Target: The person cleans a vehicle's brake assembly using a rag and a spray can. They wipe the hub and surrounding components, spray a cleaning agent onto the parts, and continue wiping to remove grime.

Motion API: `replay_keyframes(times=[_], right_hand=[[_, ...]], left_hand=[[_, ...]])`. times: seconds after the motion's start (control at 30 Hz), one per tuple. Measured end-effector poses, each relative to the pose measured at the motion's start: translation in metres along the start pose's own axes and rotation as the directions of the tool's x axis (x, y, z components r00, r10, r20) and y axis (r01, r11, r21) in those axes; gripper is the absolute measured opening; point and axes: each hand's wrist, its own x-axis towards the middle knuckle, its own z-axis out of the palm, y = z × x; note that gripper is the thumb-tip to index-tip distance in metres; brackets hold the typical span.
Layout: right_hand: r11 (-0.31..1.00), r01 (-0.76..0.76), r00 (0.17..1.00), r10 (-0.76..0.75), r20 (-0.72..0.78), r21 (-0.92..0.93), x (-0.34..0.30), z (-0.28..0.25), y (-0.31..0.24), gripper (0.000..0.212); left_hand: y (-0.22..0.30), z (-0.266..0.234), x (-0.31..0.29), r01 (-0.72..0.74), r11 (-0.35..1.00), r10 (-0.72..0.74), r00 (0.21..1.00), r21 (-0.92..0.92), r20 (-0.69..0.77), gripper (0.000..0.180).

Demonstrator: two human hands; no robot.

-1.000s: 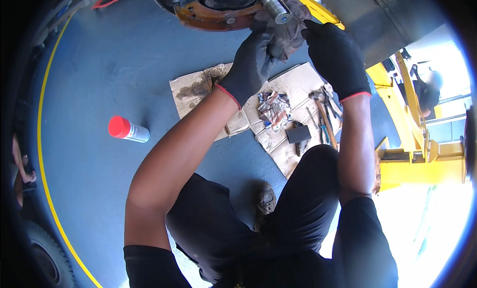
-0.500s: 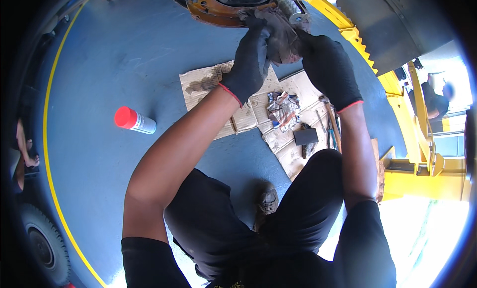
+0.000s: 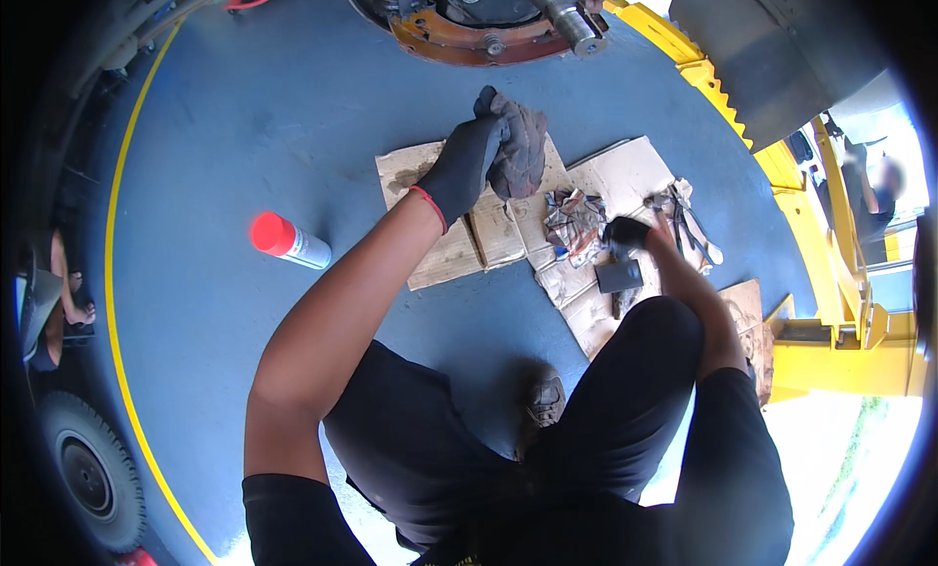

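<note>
My left hand (image 3: 467, 161), in a black glove with a red cuff edge, is closed round a dirty grey-brown rag (image 3: 518, 146) over the cardboard. My right hand (image 3: 626, 234), also gloved in black, is down at the cardboard (image 3: 616, 166) between crumpled printed paper (image 3: 575, 224) and a dark rectangular block (image 3: 618, 276). Its fingers are mostly hidden, so I cannot make out whether it grips anything. Above both hands is a brake assembly with a rusty orange curved shoe (image 3: 449, 41) and a bare metal shaft (image 3: 572, 21) with a threaded end.
Several hand tools (image 3: 689, 229) lie on the cardboard's right side. A spray can with a red cap (image 3: 274, 236) stands on the blue floor at left. Yellow steel framework (image 3: 782, 175) rises at right. A tyre (image 3: 88, 468) and another person's arm (image 3: 66, 278) show at far left.
My hands have come away from the brake shaft. The left one has drawn back toward me with the rag; the right one has let go of it and dropped to the cardboard.
</note>
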Motion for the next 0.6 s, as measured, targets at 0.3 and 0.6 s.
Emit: replay_keyframes(times=[0.3,0.6], right_hand=[[0.939,0.197,0.634,0.097,-0.767,0.282,0.015,-0.219,-0.178,0.057],[0.938,-0.304,0.043,-0.162,-0.986,-0.167,0.014,-0.337,-0.254,0.036]], left_hand=[[0.003,0.004,-0.005,-0.063,0.998,0.063,0.997,-0.010,0.038,0.028],[0.029,0.005,-0.020,-0.272,0.962,0.272,0.954,-0.017,0.126,0.043]])
